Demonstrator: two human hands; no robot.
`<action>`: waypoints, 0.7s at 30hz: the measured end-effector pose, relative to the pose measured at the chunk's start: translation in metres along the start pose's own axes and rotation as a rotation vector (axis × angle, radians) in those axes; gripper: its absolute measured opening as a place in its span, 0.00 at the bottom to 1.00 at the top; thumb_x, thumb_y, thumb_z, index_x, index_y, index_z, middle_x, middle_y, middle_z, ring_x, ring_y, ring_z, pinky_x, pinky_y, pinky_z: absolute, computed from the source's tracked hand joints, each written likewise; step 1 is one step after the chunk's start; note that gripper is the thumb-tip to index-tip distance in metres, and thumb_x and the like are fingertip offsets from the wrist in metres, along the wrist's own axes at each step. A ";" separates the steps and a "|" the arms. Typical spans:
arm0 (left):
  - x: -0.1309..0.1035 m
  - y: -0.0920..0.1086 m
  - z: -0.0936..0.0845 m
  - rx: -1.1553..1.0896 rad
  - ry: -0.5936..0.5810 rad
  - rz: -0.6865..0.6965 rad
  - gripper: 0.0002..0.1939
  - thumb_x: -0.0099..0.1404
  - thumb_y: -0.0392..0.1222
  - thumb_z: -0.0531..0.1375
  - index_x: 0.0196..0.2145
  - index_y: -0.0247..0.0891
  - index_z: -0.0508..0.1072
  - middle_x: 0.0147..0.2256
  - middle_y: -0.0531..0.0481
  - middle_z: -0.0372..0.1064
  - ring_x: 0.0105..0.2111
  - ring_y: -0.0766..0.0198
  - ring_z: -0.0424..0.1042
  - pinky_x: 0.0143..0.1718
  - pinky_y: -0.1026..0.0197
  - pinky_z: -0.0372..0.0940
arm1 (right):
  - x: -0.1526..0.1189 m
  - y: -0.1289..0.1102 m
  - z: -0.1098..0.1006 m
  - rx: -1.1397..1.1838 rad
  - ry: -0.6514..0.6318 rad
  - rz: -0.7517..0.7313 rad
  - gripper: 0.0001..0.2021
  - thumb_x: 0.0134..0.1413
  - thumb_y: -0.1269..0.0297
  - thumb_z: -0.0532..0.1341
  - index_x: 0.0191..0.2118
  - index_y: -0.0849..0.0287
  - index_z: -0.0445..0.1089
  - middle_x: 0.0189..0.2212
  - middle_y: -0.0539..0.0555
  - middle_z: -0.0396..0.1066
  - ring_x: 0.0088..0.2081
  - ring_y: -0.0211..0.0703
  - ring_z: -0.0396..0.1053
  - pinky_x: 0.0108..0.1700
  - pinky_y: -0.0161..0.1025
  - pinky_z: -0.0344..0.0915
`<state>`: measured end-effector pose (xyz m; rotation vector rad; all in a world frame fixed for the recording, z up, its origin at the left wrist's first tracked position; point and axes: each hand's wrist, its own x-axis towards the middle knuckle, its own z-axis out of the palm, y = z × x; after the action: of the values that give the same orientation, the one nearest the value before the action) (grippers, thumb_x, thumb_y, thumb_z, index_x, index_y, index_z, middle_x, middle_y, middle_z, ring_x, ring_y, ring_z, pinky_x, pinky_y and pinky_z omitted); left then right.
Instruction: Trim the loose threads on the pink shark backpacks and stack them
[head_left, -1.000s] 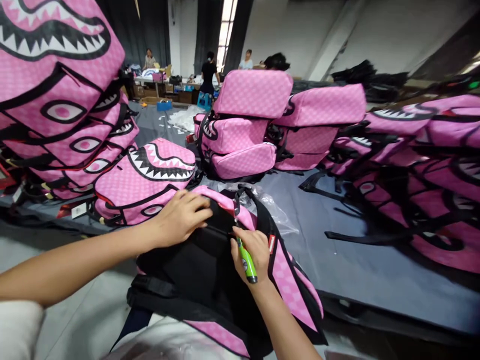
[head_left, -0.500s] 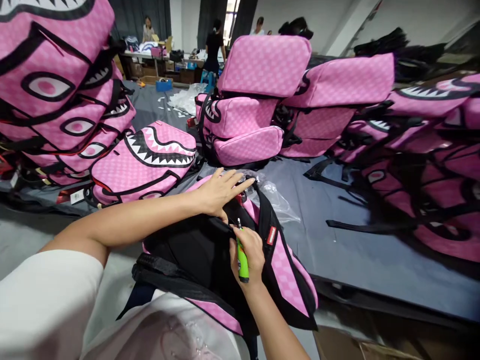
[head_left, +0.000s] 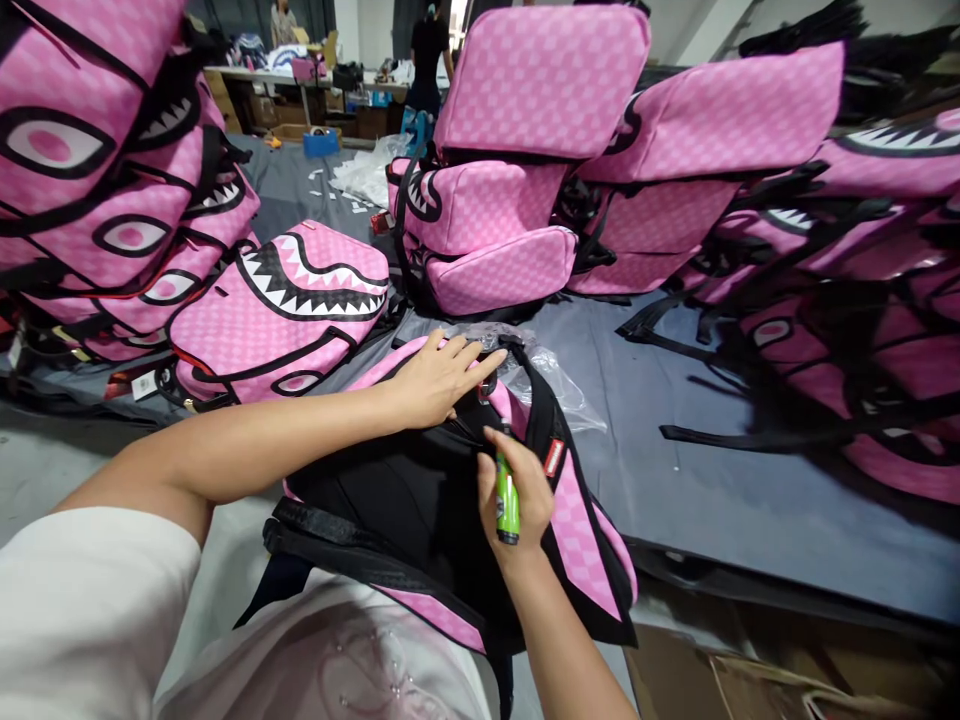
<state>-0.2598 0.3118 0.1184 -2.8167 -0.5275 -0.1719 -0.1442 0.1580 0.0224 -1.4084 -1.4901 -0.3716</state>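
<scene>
A black-backed pink backpack [head_left: 420, 490] lies in front of me, reaching from the table edge towards my lap, its straps to both sides. My left hand [head_left: 439, 380] rests on its top edge with the fingers stretched out and spread; the tip of the thumb is partly hidden. My right hand [head_left: 525, 490] is closed around a bright green marker [head_left: 508, 500] with a black end, held over the black back panel near the top. The marker's tip is blurred beside my fingers. A red label [head_left: 554, 458] shows on the right strap.
Stacked pink backpacks [head_left: 502, 200] stand behind, with more at left and right. One shark-mouth backpack [head_left: 285, 310] lies on the grey table [head_left: 675, 510]. Clear plastic [head_left: 562, 390] lies behind my work. Loose straps [head_left: 742, 435] reach in from the right. People stand farther back.
My right hand has shifted right and slightly up with the marker, away from my left hand. My left hand stays on the backpack's top edge. The camera view has tipped downward.
</scene>
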 end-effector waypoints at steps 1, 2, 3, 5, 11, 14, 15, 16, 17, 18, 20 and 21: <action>0.000 0.000 0.000 -0.002 -0.002 -0.001 0.50 0.60 0.49 0.66 0.70 0.34 0.44 0.63 0.35 0.56 0.60 0.46 0.58 0.59 0.47 0.51 | 0.008 0.002 -0.001 -0.090 0.009 0.013 0.22 0.62 0.68 0.60 0.61 0.52 0.62 0.46 0.60 0.75 0.47 0.53 0.73 0.50 0.51 0.70; 0.001 0.000 0.000 -0.003 -0.004 -0.004 0.50 0.60 0.50 0.66 0.70 0.34 0.44 0.64 0.35 0.56 0.60 0.46 0.58 0.59 0.47 0.51 | 0.017 0.005 -0.002 -0.189 -0.007 0.029 0.22 0.61 0.64 0.61 0.61 0.54 0.63 0.47 0.62 0.74 0.49 0.56 0.71 0.51 0.53 0.69; 0.001 -0.001 -0.001 -0.002 -0.007 -0.010 0.50 0.59 0.50 0.67 0.70 0.34 0.44 0.64 0.35 0.56 0.60 0.46 0.58 0.60 0.47 0.51 | 0.027 0.007 -0.002 -0.283 -0.055 0.053 0.23 0.60 0.60 0.62 0.60 0.56 0.64 0.47 0.63 0.73 0.50 0.59 0.70 0.51 0.55 0.68; 0.001 0.000 -0.002 0.003 -0.017 -0.028 0.50 0.59 0.51 0.66 0.70 0.32 0.45 0.64 0.35 0.55 0.60 0.45 0.58 0.61 0.47 0.50 | 0.045 0.009 -0.004 -0.415 -0.216 0.101 0.24 0.58 0.54 0.64 0.56 0.58 0.66 0.47 0.66 0.73 0.49 0.62 0.68 0.49 0.56 0.68; 0.001 0.003 -0.003 0.000 -0.045 -0.134 0.48 0.59 0.52 0.66 0.69 0.32 0.49 0.66 0.35 0.51 0.62 0.44 0.55 0.62 0.44 0.49 | 0.051 0.001 -0.019 -0.282 -0.304 0.171 0.24 0.61 0.47 0.59 0.56 0.58 0.64 0.42 0.62 0.76 0.40 0.55 0.73 0.40 0.47 0.69; 0.002 0.005 0.002 0.017 -0.031 -0.159 0.47 0.59 0.52 0.66 0.68 0.33 0.51 0.67 0.36 0.50 0.61 0.44 0.55 0.62 0.43 0.50 | 0.051 -0.003 -0.026 -0.059 -0.232 0.384 0.17 0.61 0.48 0.59 0.46 0.56 0.66 0.32 0.55 0.76 0.29 0.46 0.73 0.31 0.40 0.67; 0.002 0.005 0.004 0.026 -0.032 -0.161 0.46 0.60 0.52 0.66 0.68 0.33 0.51 0.67 0.36 0.50 0.61 0.44 0.55 0.62 0.43 0.51 | 0.054 -0.002 -0.027 0.012 -0.269 0.434 0.15 0.60 0.49 0.61 0.42 0.56 0.68 0.29 0.52 0.75 0.26 0.43 0.71 0.29 0.38 0.66; 0.003 0.005 0.005 0.034 -0.037 -0.164 0.46 0.60 0.52 0.65 0.68 0.32 0.52 0.67 0.36 0.50 0.61 0.45 0.55 0.62 0.43 0.51 | 0.059 0.001 -0.027 0.085 -0.342 0.457 0.13 0.58 0.50 0.63 0.39 0.55 0.69 0.28 0.51 0.75 0.25 0.41 0.71 0.28 0.37 0.66; 0.003 0.005 0.006 0.041 -0.042 -0.168 0.45 0.61 0.52 0.65 0.68 0.32 0.52 0.67 0.36 0.50 0.61 0.45 0.55 0.62 0.43 0.51 | 0.066 0.004 -0.027 0.156 -0.435 0.453 0.13 0.56 0.51 0.64 0.37 0.56 0.70 0.28 0.50 0.75 0.26 0.41 0.71 0.30 0.37 0.67; 0.004 0.005 0.006 0.046 -0.045 -0.169 0.45 0.61 0.53 0.64 0.68 0.32 0.52 0.67 0.36 0.49 0.60 0.45 0.55 0.61 0.43 0.52 | 0.072 0.008 -0.026 0.221 -0.527 0.423 0.12 0.55 0.52 0.66 0.36 0.56 0.72 0.29 0.51 0.76 0.28 0.41 0.72 0.33 0.38 0.69; 0.004 0.005 0.006 0.052 -0.045 -0.174 0.44 0.61 0.53 0.64 0.68 0.33 0.53 0.67 0.37 0.49 0.60 0.45 0.56 0.61 0.44 0.53 | 0.083 0.016 -0.025 0.308 -0.674 0.341 0.12 0.53 0.53 0.68 0.37 0.56 0.75 0.34 0.53 0.77 0.35 0.44 0.75 0.40 0.40 0.71; 0.004 0.005 0.006 0.055 -0.044 -0.176 0.44 0.61 0.53 0.64 0.68 0.34 0.53 0.67 0.37 0.49 0.60 0.45 0.56 0.60 0.45 0.53 | 0.087 0.020 -0.026 0.325 -0.724 0.305 0.12 0.53 0.54 0.68 0.38 0.56 0.76 0.35 0.54 0.77 0.37 0.45 0.75 0.42 0.42 0.71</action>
<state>-0.2539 0.3106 0.1124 -2.7246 -0.7789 -0.1281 -0.0989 0.1923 0.0957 -1.5425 -1.7487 0.6110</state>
